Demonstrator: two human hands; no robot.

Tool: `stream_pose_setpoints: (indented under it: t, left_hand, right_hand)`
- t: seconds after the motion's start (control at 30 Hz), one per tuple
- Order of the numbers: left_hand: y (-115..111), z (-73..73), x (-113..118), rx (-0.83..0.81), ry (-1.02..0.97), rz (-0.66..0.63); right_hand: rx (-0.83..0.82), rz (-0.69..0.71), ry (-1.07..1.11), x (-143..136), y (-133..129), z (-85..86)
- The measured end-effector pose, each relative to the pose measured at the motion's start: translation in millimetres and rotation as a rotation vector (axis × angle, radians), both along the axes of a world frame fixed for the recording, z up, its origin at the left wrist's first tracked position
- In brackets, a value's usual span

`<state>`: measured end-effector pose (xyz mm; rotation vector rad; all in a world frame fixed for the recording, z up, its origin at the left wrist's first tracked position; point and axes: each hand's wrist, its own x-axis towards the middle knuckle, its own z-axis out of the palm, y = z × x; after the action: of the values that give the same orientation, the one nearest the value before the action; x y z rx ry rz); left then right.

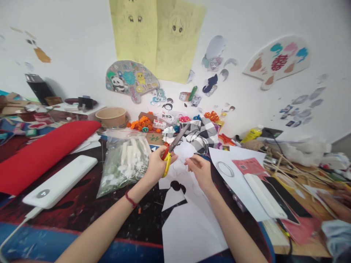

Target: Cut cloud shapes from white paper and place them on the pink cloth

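Observation:
My left hand (157,163) grips a pair of scissors (167,162) by its red and yellow handles. The dark blades point up and to the right, and look parted. Between the thumb and fingers of my right hand (199,171) is a small rounded piece of white paper (184,150), close beside the blades. Whether the blades touch it I cannot tell. Below both hands lies a large white sheet (192,233) with cut edges. A white offcut (173,198) and small black round shapes (176,185) rest on its upper part.
A clear bag of white-and-green pieces (124,160) lies left of my hands, near a white power bank (60,181) and a red padded object (52,151). To the right are paper (230,179) and a white bar-shaped object (264,195). Another person's hand (336,202) shows far right.

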<state>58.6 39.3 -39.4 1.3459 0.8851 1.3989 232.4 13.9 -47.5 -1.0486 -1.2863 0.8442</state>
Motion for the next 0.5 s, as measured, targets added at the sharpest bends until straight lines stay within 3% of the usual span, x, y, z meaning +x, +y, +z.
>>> stream_pose_setpoints:
  t: [0.27,0.5]
  left_hand:
    - [3.7,-5.5,-3.3,0.029,0.190,0.017]
    - [3.2,-6.8,-2.5,0.032,0.200,0.014]
  right_hand:
    - [-0.018,0.007,0.004,7.0,2.9,3.0]
    - [-0.065,0.088,-0.023,7.1,4.1,-0.2]
